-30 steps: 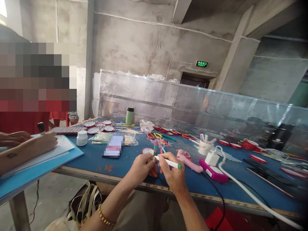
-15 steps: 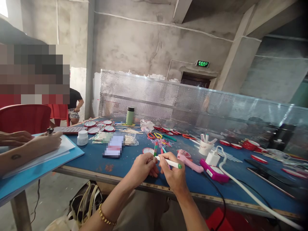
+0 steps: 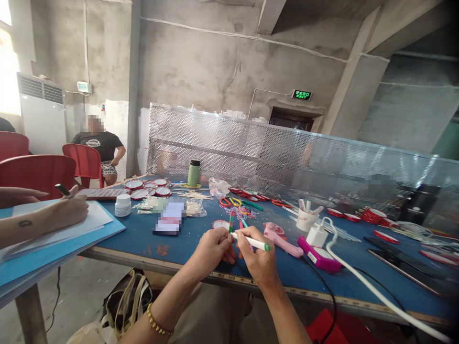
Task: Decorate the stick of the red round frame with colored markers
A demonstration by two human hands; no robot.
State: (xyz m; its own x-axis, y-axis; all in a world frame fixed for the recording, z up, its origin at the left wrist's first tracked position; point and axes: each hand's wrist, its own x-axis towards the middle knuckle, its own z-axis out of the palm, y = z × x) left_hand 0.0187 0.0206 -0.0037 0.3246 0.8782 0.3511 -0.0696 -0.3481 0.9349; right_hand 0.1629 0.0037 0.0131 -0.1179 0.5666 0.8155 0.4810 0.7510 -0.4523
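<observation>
My left hand [image 3: 211,251] is closed in a pinch on a thin striped stick [image 3: 231,221] that stands upright above the blue table [image 3: 143,236]. My right hand [image 3: 256,260] is closed round a white marker pen with a green cap [image 3: 253,242], its tip against the stick. Both hands hover over the table's near edge. A gold bead bracelet is on my left wrist.
A pink glue gun [image 3: 279,238], a magenta box [image 3: 317,254] with a white charger and cable, a cup of pens [image 3: 306,216], scissors [image 3: 233,201], red-rimmed discs [image 3: 147,188] and a green bottle [image 3: 193,173] lie beyond. At left another person's hand [image 3: 68,208] writes on papers over a blue folder.
My hands stay as they were. The person at left has leaned back out of view, uncovering red chairs and a seated person behind; their writing hand shifted slightly.
</observation>
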